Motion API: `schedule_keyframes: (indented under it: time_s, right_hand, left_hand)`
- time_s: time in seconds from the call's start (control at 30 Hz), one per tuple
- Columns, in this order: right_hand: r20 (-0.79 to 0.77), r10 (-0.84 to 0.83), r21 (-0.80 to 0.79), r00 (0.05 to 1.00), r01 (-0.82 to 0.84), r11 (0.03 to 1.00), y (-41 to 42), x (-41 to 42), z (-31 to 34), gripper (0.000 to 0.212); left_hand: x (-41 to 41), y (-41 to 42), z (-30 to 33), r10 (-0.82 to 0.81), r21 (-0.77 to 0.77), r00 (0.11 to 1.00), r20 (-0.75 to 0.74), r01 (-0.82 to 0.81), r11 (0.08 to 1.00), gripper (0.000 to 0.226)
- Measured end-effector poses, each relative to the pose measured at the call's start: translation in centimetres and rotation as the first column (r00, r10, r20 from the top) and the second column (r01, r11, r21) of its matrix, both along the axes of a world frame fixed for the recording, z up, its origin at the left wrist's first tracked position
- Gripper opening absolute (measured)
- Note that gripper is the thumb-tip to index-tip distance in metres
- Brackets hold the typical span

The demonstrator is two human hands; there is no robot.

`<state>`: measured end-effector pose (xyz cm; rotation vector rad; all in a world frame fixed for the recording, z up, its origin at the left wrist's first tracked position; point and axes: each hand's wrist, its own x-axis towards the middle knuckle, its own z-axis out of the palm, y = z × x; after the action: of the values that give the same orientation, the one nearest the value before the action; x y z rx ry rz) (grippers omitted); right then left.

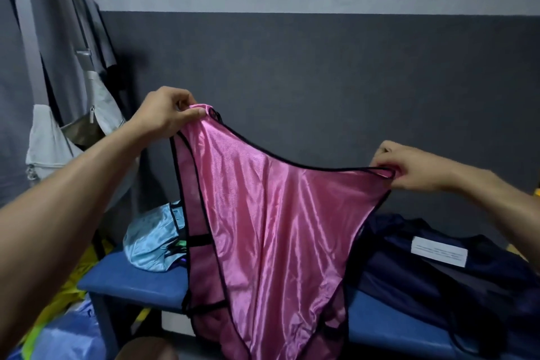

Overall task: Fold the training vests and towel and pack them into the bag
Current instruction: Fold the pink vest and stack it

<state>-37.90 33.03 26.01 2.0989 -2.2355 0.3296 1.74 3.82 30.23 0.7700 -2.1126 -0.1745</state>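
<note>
Pink satin vest (pixel 263 213), black-trimmed

Two-tone wall (pixel 321 38): light grey above, dark grey below. Blue bench (pixel 131 278) against it. Dim lighting.

The pink vest (pixel 263 228) I'm holding up runs off the bottom edge and hides the middle of the table (pixel 131 275). It covers part of the blue vest (pixel 149 242) and the dark bag (pixel 438 272); the bag's label (pixel 438 251) is too blurred to read.

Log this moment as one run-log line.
left hand: pinches pink vest | right hand: pinches vest | vest: held up, unfolded
</note>
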Motion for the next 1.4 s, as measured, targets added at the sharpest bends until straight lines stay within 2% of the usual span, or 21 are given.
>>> schedule_keyframes:
  time_s: [0.07, 0.13, 0.2, 0.27, 0.37, 0.43, 0.53, 0.7, 0.77, 0.83, 0.93, 0.97, 1.03, 1.07, 1.17, 1.23, 1.3, 1.4]
  right_hand:
    - [0.155, 0.046, -0.045, 0.987, -0.039, 0.998, 0.4, -0.1, 0.4, 0.004]
    - [0.278, 0.068, -0.058, 0.958, -0.054, 0.997, 0.7, 0.0, 1.0, 0.026]
    - [0.374, 0.047, -0.098, 0.926, -0.011, 0.995, 1.1, 0.3, 1.4, 0.038]
    - [0.421, 0.001, -0.178, 0.907, 0.082, 0.981, 1.1, 0.3, 1.6, 0.042]
    - [0.473, -0.025, -0.399, 0.881, 0.240, 0.885, 0.4, 0.5, 2.5, 0.031]
    - [0.471, -0.010, -0.520, 0.882, 0.287, 0.805, -0.1, 1.1, 3.6, 0.026]
    - [0.486, 0.048, -0.562, 0.873, 0.270, 0.782, -0.6, 2.3, 5.1, 0.018]
    - [0.471, 0.065, -0.429, 0.880, 0.165, 0.888, -0.7, 4.3, 6.6, 0.011]
    - [0.492, 0.037, -0.350, 0.870, 0.159, 0.923, -0.7, 4.8, 6.3, 0.010]
    - [0.524, -0.013, -0.263, 0.852, 0.177, 0.948, -0.6, 5.0, 5.7, 0.011]
    - [0.525, -0.090, -0.136, 0.846, 0.188, 0.973, -0.7, 5.1, 4.3, 0.013]
    - [0.517, -0.114, -0.096, 0.848, 0.190, 0.977, -0.7, 5.1, 3.8, 0.012]
    - [0.482, -0.170, -0.016, 0.860, 0.203, 0.979, -0.7, 5.1, 2.7, 0.004]
    - [0.453, -0.199, 0.025, 0.869, 0.211, 0.977, -0.7, 5.1, 2.2, 0.008]
    - [0.405, -0.258, 0.137, 0.877, 0.221, 0.966, -0.7, 5.2, 1.0, 0.036]
    - [0.452, -0.256, 0.177, 0.854, 0.196, 0.965, -0.8, 5.4, 0.5, 0.045]
    - [0.487, -0.240, 0.183, 0.840, 0.171, 0.968, -1.0, 5.7, 0.3, 0.043]
    - [0.417, -0.212, 0.158, 0.884, 0.159, 0.974, -1.5, 6.0, 0.7, 0.039]
  left_hand:
    - [0.2, -0.1, -0.1, 0.002, 0.007, 1.000, 0.006, -0.002, 1.000, 0.030]
    - [0.3, -0.2, -0.2, -0.005, 0.011, 1.000, 0.009, 0.005, 1.000, 0.030]
    - [0.4, -0.4, -0.2, -0.044, 0.031, 0.999, 0.001, 0.044, 0.999, 0.030]
    - [0.7, -0.3, -0.1, -0.108, 0.090, 0.994, 0.006, 0.107, 0.990, 0.036]
    - [1.0, 0.7, 0.6, -0.249, 0.198, 0.968, 0.043, 0.236, 0.951, 0.048]
    - [1.0, 1.6, 1.3, -0.350, 0.280, 0.934, 0.072, 0.318, 0.906, 0.033]
    - [1.0, 2.7, 2.3, -0.454, 0.402, 0.882, 0.128, 0.373, 0.837, 0.018]
    - [1.4, 3.5, 2.9, -0.463, 0.446, 0.866, 0.192, 0.343, 0.827, 0.061]
    - [1.3, 3.7, 2.9, -0.443, 0.440, 0.880, 0.171, 0.334, 0.834, 0.069]
    - [1.0, 3.8, 2.7, -0.409, 0.423, 0.902, 0.141, 0.318, 0.848, 0.063]
    - [0.4, 4.6, 2.8, -0.369, 0.393, 0.925, 0.089, 0.308, 0.866, 0.026]
    - [0.2, 4.7, 2.8, -0.352, 0.372, 0.934, 0.064, 0.305, 0.877, 0.020]
    - [0.1, 4.8, 3.0, -0.324, 0.337, 0.946, 0.000, 0.305, 0.891, 0.018]
    - [0.1, 4.8, 3.1, -0.316, 0.325, 0.948, -0.029, 0.308, 0.894, 0.019]
    - [0.0, 4.7, 3.5, -0.314, 0.294, 0.947, -0.067, 0.320, 0.901, 0.019]
    - [0.0, 4.6, 3.6, -0.319, 0.286, 0.946, -0.057, 0.321, 0.903, 0.018]
    - [-0.1, 4.6, 3.7, -0.314, 0.284, 0.948, -0.050, 0.315, 0.906, 0.019]
    - [-0.1, 4.5, 3.6, -0.309, 0.278, 0.951, -0.027, 0.304, 0.911, 0.019]
